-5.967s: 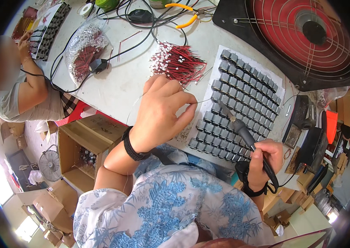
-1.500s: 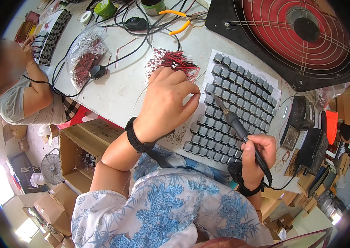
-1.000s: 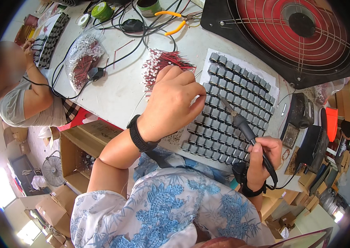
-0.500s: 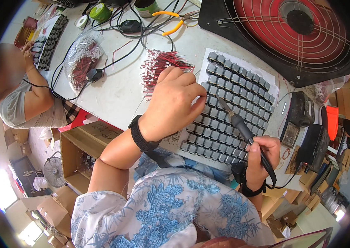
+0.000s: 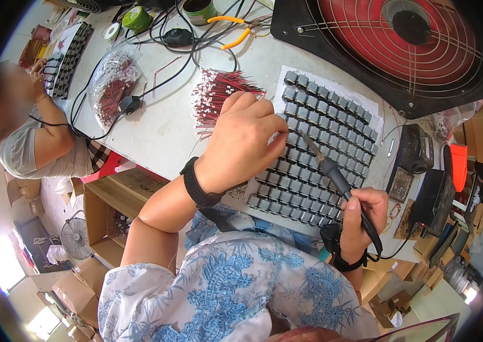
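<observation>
My right hand grips a soldering iron by its dark handle. The iron's tip points up and left over several rows of small grey motors on a white sheet. Above the left edge of those rows, my left hand is closed in a pinch. Whatever lies between its thumb and fingers is hidden. Just beyond that hand is a pile of short red and black wires with white connectors, partly covered by my fingers.
A large red fan behind a wire guard stands at the far right. Orange-handled pliers, black cables and a plastic bag of wires lie at the back. A soldering station is at right. A co-worker sits at left.
My left hand has shifted very slightly to the right over the motors. The soldering iron in my right hand stays almost where it was.
</observation>
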`<move>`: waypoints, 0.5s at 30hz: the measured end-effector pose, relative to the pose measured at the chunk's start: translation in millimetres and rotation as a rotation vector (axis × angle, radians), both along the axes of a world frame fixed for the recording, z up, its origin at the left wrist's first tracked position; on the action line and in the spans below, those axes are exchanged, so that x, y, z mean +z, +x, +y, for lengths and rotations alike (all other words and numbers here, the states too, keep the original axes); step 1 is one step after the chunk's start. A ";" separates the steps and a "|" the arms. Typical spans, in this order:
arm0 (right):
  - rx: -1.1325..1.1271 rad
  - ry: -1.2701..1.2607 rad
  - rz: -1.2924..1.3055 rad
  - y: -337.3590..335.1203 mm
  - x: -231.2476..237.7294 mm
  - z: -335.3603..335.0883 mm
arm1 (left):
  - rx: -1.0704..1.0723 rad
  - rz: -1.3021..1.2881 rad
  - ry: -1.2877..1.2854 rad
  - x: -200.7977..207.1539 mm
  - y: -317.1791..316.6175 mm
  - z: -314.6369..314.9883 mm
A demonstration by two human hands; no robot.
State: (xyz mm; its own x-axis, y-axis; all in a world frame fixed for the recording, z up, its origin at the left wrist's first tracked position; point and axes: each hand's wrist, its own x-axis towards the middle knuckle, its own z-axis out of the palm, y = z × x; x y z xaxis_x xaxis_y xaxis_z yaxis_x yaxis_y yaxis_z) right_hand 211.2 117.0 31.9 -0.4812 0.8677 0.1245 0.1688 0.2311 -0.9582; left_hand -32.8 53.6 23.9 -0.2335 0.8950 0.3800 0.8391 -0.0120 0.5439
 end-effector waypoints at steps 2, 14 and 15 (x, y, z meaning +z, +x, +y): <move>-0.003 -0.009 0.001 -0.5 0.0 -0.4 | -0.001 -0.002 0.003 -0.7 -0.3 0.6; -0.010 0.022 0.036 5.8 -1.2 1.3 | 0.001 0.022 0.011 2.8 3.8 4.7; -0.012 0.023 0.037 6.9 -2.0 1.1 | -0.017 0.024 0.020 2.5 4.9 6.8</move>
